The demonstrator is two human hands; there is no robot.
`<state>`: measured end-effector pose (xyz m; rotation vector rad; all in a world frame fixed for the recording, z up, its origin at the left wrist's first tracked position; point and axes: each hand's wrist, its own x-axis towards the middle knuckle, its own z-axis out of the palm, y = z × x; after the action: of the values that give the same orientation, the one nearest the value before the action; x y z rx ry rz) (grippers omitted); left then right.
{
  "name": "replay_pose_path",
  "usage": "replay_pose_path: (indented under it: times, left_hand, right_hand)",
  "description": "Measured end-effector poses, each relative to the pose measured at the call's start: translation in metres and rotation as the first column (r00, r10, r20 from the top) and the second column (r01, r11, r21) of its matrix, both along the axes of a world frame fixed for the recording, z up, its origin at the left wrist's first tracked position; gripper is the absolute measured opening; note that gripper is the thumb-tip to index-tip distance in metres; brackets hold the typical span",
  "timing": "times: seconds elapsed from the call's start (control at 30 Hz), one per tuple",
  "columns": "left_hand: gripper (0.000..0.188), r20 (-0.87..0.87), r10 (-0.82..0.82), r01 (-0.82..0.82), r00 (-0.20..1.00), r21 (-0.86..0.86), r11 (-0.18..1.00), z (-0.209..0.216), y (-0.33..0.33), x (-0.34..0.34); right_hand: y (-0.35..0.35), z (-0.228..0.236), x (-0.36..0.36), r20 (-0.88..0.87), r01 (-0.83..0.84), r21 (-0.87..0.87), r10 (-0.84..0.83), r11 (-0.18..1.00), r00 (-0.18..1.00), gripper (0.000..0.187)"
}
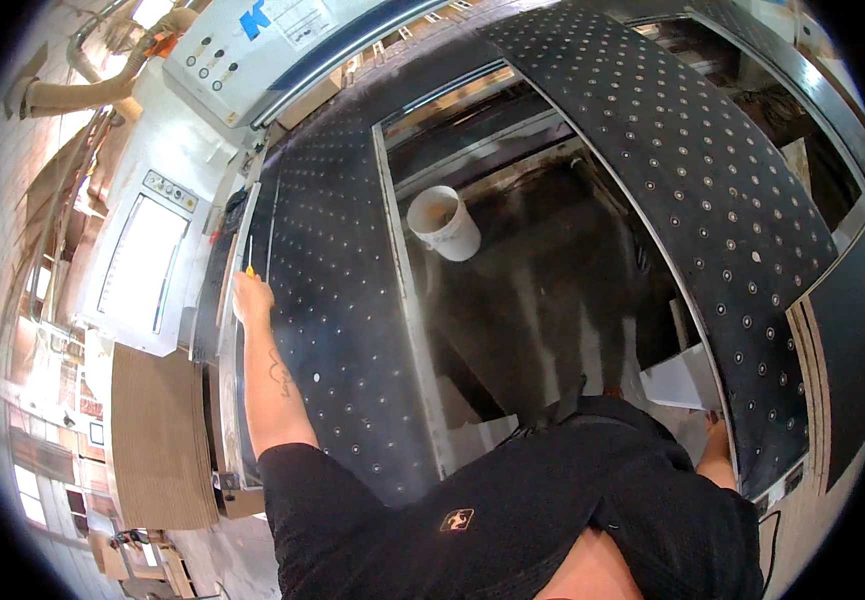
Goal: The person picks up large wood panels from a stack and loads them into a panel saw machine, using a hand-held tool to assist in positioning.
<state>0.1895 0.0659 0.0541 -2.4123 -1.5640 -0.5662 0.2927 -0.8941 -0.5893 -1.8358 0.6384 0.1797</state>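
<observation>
Stretched out ahead on the left, my left hand [253, 298] is closed around a screwdriver [250, 270] with a yellow handle. Its thin shaft points away from me, beside the left edge of a black table wing [337, 290] dotted with small round studs. Low on the right, my right hand [716, 432] hangs at the inner edge of another studded black wing [677, 170]. A white panel or box [680, 380] lies just beyond that hand. The right fingers are small and partly hidden, so their grip does not show.
Between the wings, a white bucket [445, 224] stands on the dark, dusty floor [532, 300]. A white machine cabinet with a screen [142, 262] rises at left, above a stack of brown boards [160, 435]. More boards [812, 380] lean at right.
</observation>
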Motion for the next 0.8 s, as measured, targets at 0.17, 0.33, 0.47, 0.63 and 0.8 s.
replay_pose_path:
  times: [0.17, 0.33, 0.47, 0.63, 0.8]
  left_hand:
    - [0.030, 0.031, 0.003, -0.004, 1.000, 0.044, 0.999, 0.014, -0.002, 0.007]
    - [0.028, 0.055, -0.090, 0.091, 0.994, -0.029, 0.995, 0.005, -0.004, 0.010]
    - [0.038, 0.157, -0.325, 0.359, 0.933, -0.303, 0.883, -0.017, -0.030, 0.019]
    - [0.032, 0.148, -0.400, 0.420, 0.905, -0.149, 0.895, -0.041, -0.037, 0.017]
    - [0.037, 0.185, -0.308, 0.358, 0.933, -0.405, 0.842, -0.014, -0.099, 0.034]
  right_hand:
    - [0.025, 0.013, 0.002, -0.070, 0.123, 0.036, -0.121, 0.992, 0.990, 0.061]
    - [0.039, 0.033, -0.001, -0.125, 0.238, 0.139, -0.221, 0.961, 0.967, 0.058]
    - [0.037, 0.047, 0.000, -0.153, 0.285, 0.177, -0.259, 0.942, 0.954, 0.056]
    - [0.036, 0.056, -0.001, -0.177, 0.305, 0.214, -0.271, 0.928, 0.946, 0.053]
    - [0.034, 0.065, -0.009, -0.197, 0.336, 0.223, -0.296, 0.915, 0.935, 0.050]
